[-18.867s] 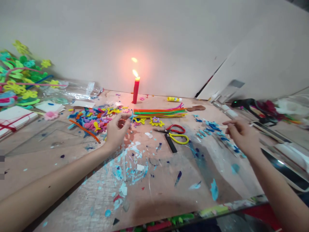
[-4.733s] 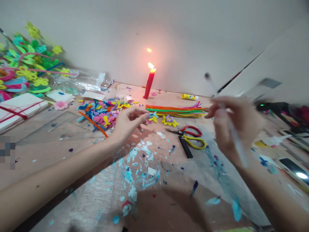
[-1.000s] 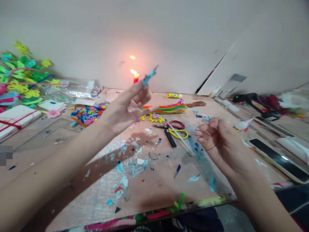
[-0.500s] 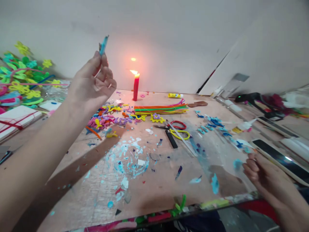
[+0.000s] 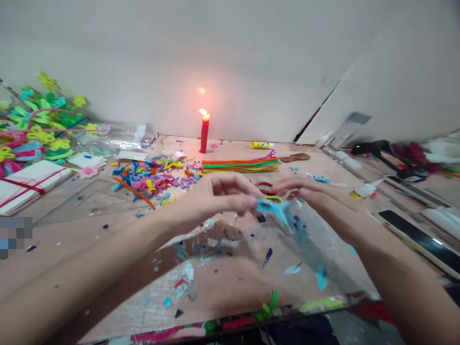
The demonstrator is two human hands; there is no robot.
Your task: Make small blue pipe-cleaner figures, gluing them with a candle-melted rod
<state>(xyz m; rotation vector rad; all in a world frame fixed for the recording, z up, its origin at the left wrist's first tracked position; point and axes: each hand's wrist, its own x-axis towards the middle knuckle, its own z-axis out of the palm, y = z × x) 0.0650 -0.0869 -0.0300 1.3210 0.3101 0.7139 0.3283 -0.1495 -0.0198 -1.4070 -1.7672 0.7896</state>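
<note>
My left hand (image 5: pixel 230 194) pinches a small light blue piece (image 5: pixel 275 207) between thumb and fingers, over the middle of the table. The piece has several pointed ends and is blurred, so its exact kind does not show. My right hand (image 5: pixel 300 189) reaches in from the right, its fingertips close to the piece. Motion smears those fingers, and I cannot tell whether they touch it. Behind the hands show the red and yellow handles of scissors (image 5: pixel 265 186), mostly covered.
A lit red candle (image 5: pixel 204 135) stands near the wall. Before it lie a bundle of coloured pipe cleaners (image 5: pixel 240 166) and a pile of short fuzzy bits (image 5: pixel 154 177). A phone (image 5: pixel 413 235) rests at right, fuzzy flowers (image 5: pixel 43 115) at left. Blue scraps litter the table.
My left hand has come down and right from its raised place beside the candle, still holding the light blue piece. My right hand has moved up and left from the table's right front to meet it.
</note>
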